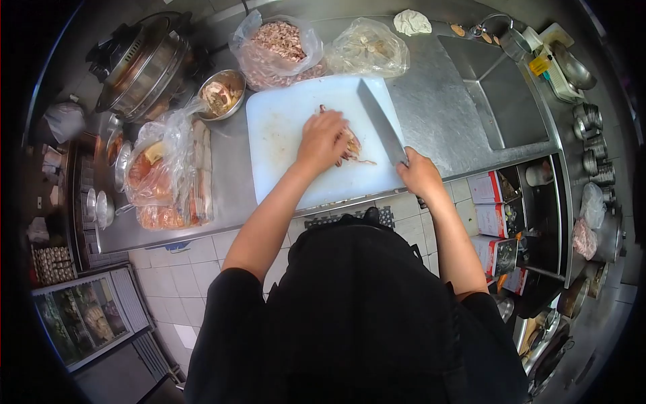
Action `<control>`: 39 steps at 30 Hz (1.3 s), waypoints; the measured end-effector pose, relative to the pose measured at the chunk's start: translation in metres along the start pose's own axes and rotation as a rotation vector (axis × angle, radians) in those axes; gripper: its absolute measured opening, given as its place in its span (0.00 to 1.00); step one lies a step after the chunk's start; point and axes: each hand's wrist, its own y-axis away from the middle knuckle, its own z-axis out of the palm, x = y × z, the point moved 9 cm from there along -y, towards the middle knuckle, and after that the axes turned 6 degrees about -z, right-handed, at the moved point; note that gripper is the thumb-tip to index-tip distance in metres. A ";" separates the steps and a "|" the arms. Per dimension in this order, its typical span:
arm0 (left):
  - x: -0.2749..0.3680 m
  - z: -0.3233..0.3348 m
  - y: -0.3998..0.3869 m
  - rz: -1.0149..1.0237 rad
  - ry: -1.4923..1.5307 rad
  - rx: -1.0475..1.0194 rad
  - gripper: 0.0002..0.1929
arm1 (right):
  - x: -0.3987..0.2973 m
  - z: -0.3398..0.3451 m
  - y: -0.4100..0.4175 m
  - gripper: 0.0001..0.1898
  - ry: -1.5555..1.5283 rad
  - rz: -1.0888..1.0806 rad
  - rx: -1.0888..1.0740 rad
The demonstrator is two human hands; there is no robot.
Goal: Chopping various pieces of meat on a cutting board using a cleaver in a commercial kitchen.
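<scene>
My right hand (420, 172) is closed around the handle of a large kitchen knife (381, 123). Its broad blade points away from me over the right side of a white cutting board (277, 171). Over the middle of the board, my left hand (324, 137) is spread and slightly blurred above strips of meat (353, 146). The palm hides part of the meat, and whether the fingers press on it I cannot tell. Just beyond the board stands an open plastic bag of chopped meat (280, 43). Left of that bag sits a metal bowl (237, 81) with pieces of meat or poultry inside.
A knotted-looking clear plastic bag (371, 48) and a white cloth (412, 22) lie at the back. The steel sink (504, 96) is on the right. Bagged meat (161, 177) and a big round metal cooker (146, 65) occupy the left. The counter's front edge (232, 230) runs before me.
</scene>
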 end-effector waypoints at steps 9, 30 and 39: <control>0.074 0.061 0.018 0.424 -0.164 -0.299 0.11 | 0.015 0.003 0.010 0.18 -0.243 0.142 0.001; -0.002 0.018 -0.006 0.487 -0.090 -0.258 0.30 | 0.021 0.009 0.000 0.19 -0.115 0.122 -0.028; 0.000 0.014 0.039 0.038 -0.288 -0.002 0.34 | 0.018 0.002 0.000 0.20 -0.228 0.099 -0.068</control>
